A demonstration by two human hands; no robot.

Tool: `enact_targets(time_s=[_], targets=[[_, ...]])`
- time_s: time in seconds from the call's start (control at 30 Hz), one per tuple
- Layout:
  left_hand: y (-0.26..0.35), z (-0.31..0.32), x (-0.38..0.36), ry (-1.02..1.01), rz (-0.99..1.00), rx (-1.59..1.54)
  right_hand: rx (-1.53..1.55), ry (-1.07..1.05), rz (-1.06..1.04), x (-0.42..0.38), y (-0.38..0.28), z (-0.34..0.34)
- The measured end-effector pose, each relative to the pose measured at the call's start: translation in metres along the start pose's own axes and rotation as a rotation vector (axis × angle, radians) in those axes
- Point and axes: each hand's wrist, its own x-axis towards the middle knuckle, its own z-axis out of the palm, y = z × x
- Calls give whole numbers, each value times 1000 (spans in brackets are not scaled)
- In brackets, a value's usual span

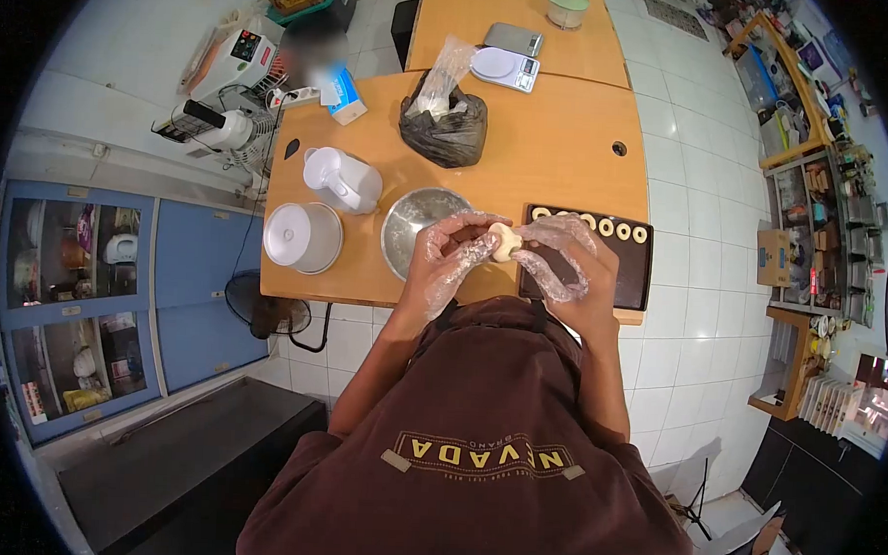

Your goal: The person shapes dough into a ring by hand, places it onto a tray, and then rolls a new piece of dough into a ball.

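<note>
A small lump of pale dough is between my hands, above the table's front edge. My left hand, in a clear plastic glove dusted white, has its fingers closed on the dough's left side. From the other side my right hand, gloved the same way, pinches the dough with its fingertips. Partly behind my left hand stands a steel mixing bowl with white residue inside. A dark baking tray lies beyond and beneath my right hand, with a row of small dough rings along its far side.
A white pitcher and a lidded white tub stand left of the bowl. Farther back are a black plastic bag, a blue-and-white carton, a white kitchen scale and a green-lidded container.
</note>
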Motion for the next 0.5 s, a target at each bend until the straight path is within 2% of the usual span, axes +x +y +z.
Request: enact_targets(time_s=[0.33,0.43,0.5], targets=[[-5,-3,-3,-5,-48,17,-150,-18,-102,-7,5,3],[-2,1,-6,2,-70,-120,-65,-15,-78,-6,5,5],[4,6,-9,-4,-51,-215,22,11,46,-3,-7,3]])
